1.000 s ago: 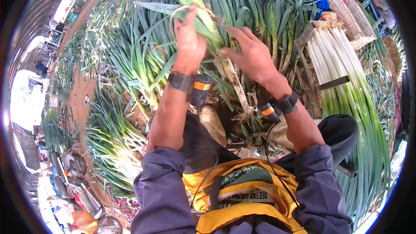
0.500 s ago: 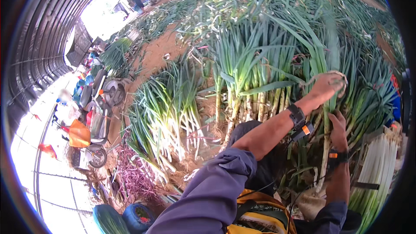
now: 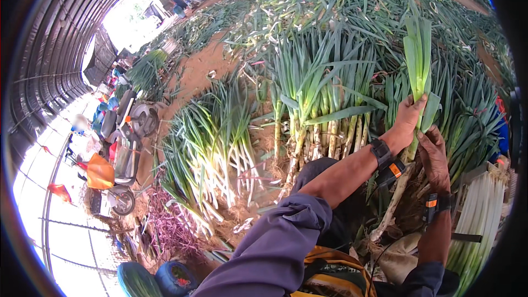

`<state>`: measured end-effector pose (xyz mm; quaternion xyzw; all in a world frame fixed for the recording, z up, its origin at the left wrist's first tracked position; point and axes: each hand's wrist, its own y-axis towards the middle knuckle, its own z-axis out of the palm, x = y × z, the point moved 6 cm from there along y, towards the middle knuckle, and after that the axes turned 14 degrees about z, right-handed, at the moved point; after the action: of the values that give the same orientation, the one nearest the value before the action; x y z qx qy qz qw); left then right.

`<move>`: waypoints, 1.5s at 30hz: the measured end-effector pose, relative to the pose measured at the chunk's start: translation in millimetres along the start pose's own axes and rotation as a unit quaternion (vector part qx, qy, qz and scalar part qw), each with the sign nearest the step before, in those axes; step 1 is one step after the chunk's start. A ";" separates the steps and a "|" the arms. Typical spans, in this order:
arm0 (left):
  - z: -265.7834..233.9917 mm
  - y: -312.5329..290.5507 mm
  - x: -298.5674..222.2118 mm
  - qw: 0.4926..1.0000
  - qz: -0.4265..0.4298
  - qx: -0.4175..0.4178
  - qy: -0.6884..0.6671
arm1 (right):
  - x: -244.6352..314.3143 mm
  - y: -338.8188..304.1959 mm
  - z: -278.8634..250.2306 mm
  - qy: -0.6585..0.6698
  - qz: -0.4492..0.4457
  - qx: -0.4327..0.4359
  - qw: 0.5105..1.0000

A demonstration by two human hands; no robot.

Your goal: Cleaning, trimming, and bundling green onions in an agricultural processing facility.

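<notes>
My left hand [image 3: 407, 124] is closed round the upper stalk of a large green onion [image 3: 391, 206], held at a tilt. Its leaf tops rise above my fist, and its root end hangs low in front of my lap. Just below and to the right, my right hand [image 3: 434, 154] has thumb and fingers closed on a broad green leaf [image 3: 430, 111] of the same plant. Behind my hands stand several unpeeled green onions [image 3: 330, 110], with soil-brown outer skins. A group of cleaned green onions [image 3: 220, 154] with white stems leans at the left.
A bundle of white-stemmed green onions [image 3: 479, 214] stands at the right. Purple ties [image 3: 170, 223] lie on the ground at left, by rolls of blue-green twine [image 3: 175, 279]. Farther left is a three-wheeler [image 3: 124, 154]. A wide heap of green onions [image 3: 341, 8] covers the ground ahead.
My left hand has moved down and turned, now gripping the stalk nearer my right hand. The right hand has risen slightly to the leaf. The green onion's root end has swung left.
</notes>
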<state>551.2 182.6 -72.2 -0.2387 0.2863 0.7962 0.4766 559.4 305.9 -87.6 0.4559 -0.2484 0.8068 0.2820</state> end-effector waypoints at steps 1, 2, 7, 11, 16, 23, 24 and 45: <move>2.8 -0.3 -4.9 1.000 0.023 -0.008 -0.007 | 2.5 -0.2 4.3 -0.005 -0.009 -0.001 1.000; 7.5 -2.4 -10.2 0.999 0.040 -0.005 -0.017 | 6.9 0.4 6.7 -0.010 -0.020 -0.003 1.000; 18.3 -8.9 -30.9 0.997 0.064 0.023 -0.037 | 27.3 -8.2 21.3 -0.093 -0.015 -0.003 0.996; 22.8 -12.2 -15.5 0.998 0.037 0.043 -0.004 | 30.4 -42.3 32.5 -0.191 -0.094 -0.094 0.973; -20.0 7.1 -50.6 0.956 0.210 0.149 0.143 | 29.6 -44.8 45.6 -0.173 -0.076 -0.160 0.969; -21.1 26.3 -74.0 0.998 0.052 0.018 0.018 | -17.2 -70.7 -8.0 0.019 -0.039 -0.122 0.992; -22.0 24.9 -72.9 0.999 0.049 0.017 0.016 | -41.3 -80.4 -20.5 -0.122 0.036 -0.153 0.980; 5.3 19.6 -67.9 0.994 0.038 0.103 -0.006 | -20.9 -88.7 33.4 -0.513 -0.206 -0.075 0.830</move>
<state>562.4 136.5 -19.6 -0.1727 0.3727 0.7813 0.4699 648.7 342.8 -77.8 0.8222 -0.3174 0.3588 0.3075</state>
